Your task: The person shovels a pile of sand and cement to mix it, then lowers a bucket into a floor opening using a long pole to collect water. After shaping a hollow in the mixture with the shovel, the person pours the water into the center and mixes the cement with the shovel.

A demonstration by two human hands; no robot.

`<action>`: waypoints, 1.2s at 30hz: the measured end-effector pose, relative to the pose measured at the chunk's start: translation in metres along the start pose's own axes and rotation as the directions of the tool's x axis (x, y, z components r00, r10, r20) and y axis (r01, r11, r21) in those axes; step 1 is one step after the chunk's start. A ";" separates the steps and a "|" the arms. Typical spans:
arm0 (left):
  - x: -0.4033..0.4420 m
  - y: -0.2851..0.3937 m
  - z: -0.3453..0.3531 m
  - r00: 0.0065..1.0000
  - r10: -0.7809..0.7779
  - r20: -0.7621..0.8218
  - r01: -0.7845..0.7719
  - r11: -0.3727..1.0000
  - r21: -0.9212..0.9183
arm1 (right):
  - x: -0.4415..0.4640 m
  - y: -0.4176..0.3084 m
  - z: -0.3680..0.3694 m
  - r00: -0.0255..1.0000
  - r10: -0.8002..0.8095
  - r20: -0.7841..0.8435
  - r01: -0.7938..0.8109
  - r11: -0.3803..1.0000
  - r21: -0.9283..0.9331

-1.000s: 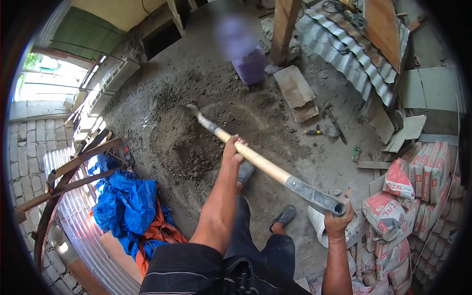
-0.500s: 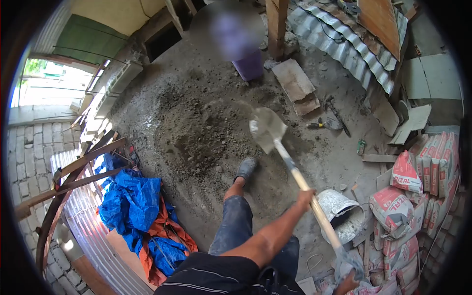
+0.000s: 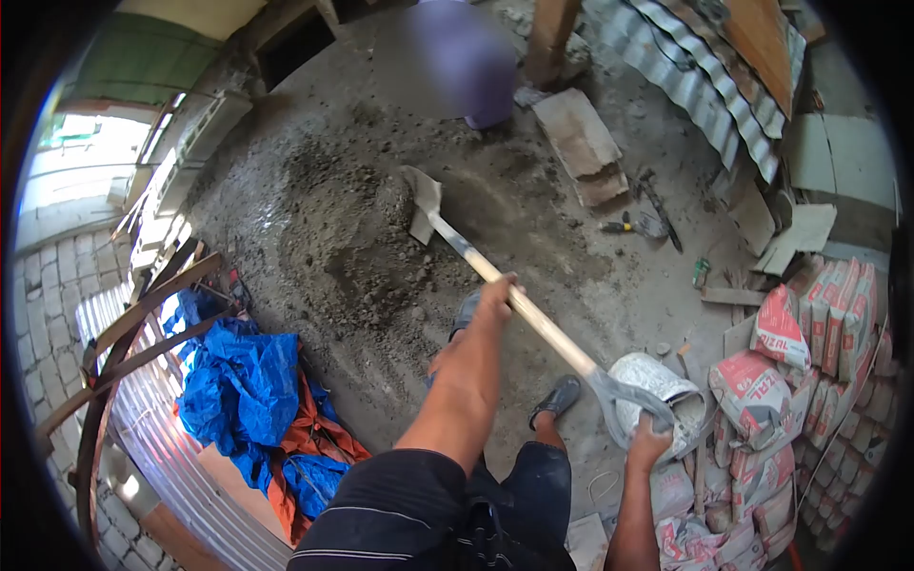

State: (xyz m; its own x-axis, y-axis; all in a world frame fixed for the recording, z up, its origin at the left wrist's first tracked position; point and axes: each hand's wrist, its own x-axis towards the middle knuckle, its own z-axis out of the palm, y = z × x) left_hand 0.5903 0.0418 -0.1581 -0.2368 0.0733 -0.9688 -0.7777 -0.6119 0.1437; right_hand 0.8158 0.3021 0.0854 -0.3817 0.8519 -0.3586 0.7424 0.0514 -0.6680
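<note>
My left hand (image 3: 499, 293) is wrapped round the wooden shaft of a shovel (image 3: 550, 333), partway down toward the blade. At the other end, my right hand (image 3: 651, 440) grips the grey D-shaped handle. The shovel's metal blade (image 3: 425, 202) is pushed into the right side of a pile of grey sand and gravel mix (image 3: 357, 252), with some material against it. The shaft slants from the pile down to the lower right. The handle passes in front of a white, cement-crusted bucket (image 3: 657, 373) lying on its side.
Cement bags (image 3: 757, 395) are stacked at right. A blue tarp (image 3: 249, 381) lies at lower left beside wooden beams (image 3: 152, 309). Farther back are a purple container (image 3: 486, 90), a broken board (image 3: 583, 143), a trowel (image 3: 647, 225) and corrugated sheets (image 3: 681, 81).
The shovel blade has swung left into the pile. Both hands have moved with it, the left leftward and up, the right upward. My right foot has come into view.
</note>
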 end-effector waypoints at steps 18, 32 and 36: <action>-0.185 0.016 -0.038 0.922 0.317 0.224 -0.145 0.816 -0.560 | -0.043 -0.050 -0.098 0.654 -0.714 0.250 0.696 0.697 0.172; -0.146 -0.298 0.103 0.993 -0.122 -0.002 0.107 0.865 0.490 | -0.085 0.196 -0.312 0.838 0.340 -0.426 -0.303 0.941 0.153; -0.065 -0.283 0.108 0.997 -0.031 0.068 -0.013 0.821 0.571 | -0.068 0.168 -0.240 0.826 0.418 -0.377 -0.334 0.903 0.269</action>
State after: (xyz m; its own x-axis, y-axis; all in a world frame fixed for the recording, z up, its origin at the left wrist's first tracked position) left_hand 0.7631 0.2956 -0.1139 -0.2512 0.1458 -0.9569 -0.9678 -0.0539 0.2459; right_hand 1.0988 0.3778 0.1542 0.2027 0.9222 -0.3293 0.6503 -0.3783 -0.6588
